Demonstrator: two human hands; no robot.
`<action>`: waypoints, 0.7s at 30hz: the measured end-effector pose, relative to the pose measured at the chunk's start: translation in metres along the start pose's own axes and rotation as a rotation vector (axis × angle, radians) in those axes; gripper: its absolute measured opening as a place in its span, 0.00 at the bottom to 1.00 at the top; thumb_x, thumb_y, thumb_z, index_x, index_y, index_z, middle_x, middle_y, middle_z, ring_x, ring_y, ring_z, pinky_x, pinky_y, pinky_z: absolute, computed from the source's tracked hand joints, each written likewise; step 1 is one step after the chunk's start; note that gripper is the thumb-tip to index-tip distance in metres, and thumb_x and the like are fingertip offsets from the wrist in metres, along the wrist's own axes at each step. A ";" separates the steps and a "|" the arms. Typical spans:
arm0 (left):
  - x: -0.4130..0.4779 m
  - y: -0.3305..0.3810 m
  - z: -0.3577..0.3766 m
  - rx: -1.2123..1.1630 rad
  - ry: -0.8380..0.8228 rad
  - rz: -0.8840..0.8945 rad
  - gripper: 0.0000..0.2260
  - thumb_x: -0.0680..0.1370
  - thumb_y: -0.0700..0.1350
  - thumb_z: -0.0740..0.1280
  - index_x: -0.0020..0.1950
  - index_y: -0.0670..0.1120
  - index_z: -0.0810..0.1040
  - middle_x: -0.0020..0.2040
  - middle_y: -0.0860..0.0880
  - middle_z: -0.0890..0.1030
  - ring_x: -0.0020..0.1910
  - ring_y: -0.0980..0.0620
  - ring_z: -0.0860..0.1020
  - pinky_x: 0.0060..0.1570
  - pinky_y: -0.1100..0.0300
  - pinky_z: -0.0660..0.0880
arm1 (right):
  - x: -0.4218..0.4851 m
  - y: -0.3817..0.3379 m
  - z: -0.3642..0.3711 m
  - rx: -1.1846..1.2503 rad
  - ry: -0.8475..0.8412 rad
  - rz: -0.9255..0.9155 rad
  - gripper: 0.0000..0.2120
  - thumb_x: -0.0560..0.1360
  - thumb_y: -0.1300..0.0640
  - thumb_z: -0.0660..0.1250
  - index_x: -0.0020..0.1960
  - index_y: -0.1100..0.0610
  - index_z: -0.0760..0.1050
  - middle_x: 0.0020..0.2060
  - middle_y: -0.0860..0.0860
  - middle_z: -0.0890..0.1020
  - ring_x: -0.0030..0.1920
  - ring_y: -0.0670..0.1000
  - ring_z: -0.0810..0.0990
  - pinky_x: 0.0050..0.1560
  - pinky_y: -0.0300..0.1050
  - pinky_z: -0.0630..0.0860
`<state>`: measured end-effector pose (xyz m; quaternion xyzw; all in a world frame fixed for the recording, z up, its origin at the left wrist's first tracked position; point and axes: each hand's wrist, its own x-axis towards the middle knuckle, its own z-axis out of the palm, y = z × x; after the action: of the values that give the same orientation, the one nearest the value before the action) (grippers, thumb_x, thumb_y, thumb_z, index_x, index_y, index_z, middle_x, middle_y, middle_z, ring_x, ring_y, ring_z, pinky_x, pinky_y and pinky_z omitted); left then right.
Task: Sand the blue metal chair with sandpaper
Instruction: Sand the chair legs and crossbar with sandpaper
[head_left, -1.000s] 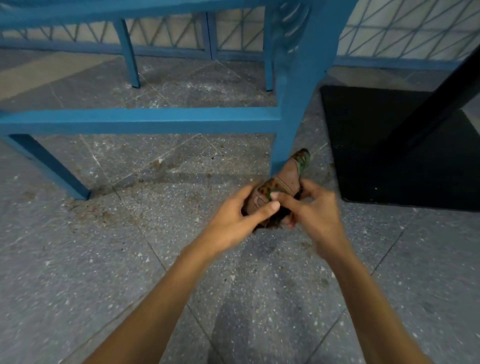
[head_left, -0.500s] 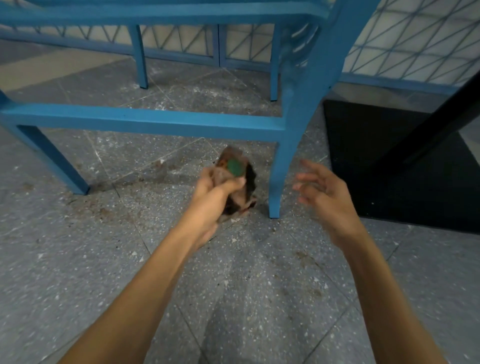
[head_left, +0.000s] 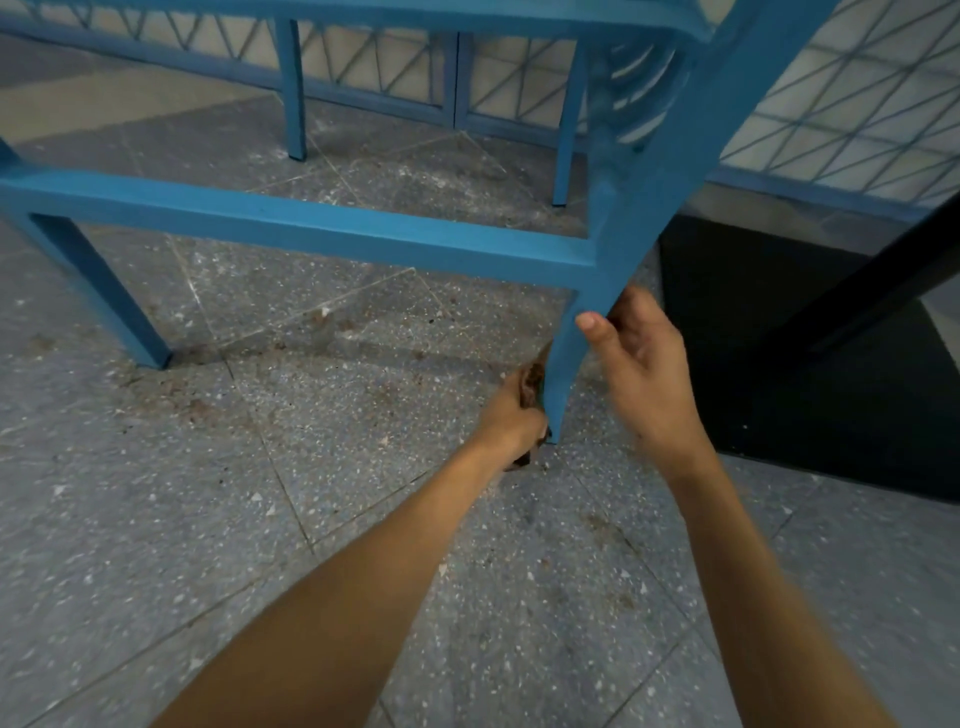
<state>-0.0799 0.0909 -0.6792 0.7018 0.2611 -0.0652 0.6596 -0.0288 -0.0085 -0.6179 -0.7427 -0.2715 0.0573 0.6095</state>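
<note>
Two hands of ours meet at one leg (head_left: 569, 353) of the blue chair (head_left: 311, 228), which fills the view from 9 o'clock round to 1 o'clock and stands on the speckled floor (head_left: 260, 519). Our left hand (head_left: 511, 418) is on the 9 o'clock side of the leg, near its foot. It is curled round a crumpled brown piece of sandpaper (head_left: 532, 382), which it holds against the blue paint. Our right hand (head_left: 641, 374) is on the 3 o'clock side, higher up and just below the crossbar (head_left: 363, 234). Its thumb (head_left: 589, 322) lies on the leg's face and its fingers (head_left: 628, 312) wrap behind, gripping the leg. Brown dust (head_left: 176, 400) lies on the floor toward 9 o'clock. A black slab (head_left: 779, 364) lies at 3 o'clock.
</note>
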 end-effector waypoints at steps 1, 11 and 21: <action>0.001 0.003 -0.002 0.023 -0.009 0.008 0.21 0.75 0.33 0.60 0.67 0.47 0.68 0.53 0.42 0.79 0.49 0.43 0.79 0.44 0.52 0.78 | 0.001 0.001 -0.001 -0.031 -0.011 -0.013 0.16 0.79 0.57 0.63 0.65 0.58 0.70 0.53 0.45 0.80 0.57 0.46 0.79 0.56 0.43 0.77; -0.014 0.033 0.008 -0.396 0.122 0.428 0.30 0.72 0.27 0.59 0.68 0.53 0.66 0.65 0.49 0.75 0.64 0.52 0.74 0.64 0.51 0.72 | 0.003 0.006 0.001 -0.050 -0.014 -0.078 0.14 0.79 0.59 0.61 0.65 0.57 0.69 0.54 0.44 0.79 0.58 0.44 0.78 0.56 0.37 0.74; 0.032 -0.034 0.019 0.126 0.042 -0.029 0.18 0.76 0.38 0.63 0.66 0.48 0.69 0.54 0.48 0.78 0.51 0.51 0.76 0.45 0.59 0.73 | 0.004 0.007 -0.001 -0.106 -0.028 -0.065 0.13 0.79 0.57 0.62 0.63 0.51 0.69 0.51 0.40 0.79 0.56 0.41 0.79 0.55 0.37 0.75</action>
<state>-0.0634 0.0811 -0.7258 0.7393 0.2804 -0.0766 0.6074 -0.0227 -0.0078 -0.6228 -0.7639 -0.3066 0.0334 0.5669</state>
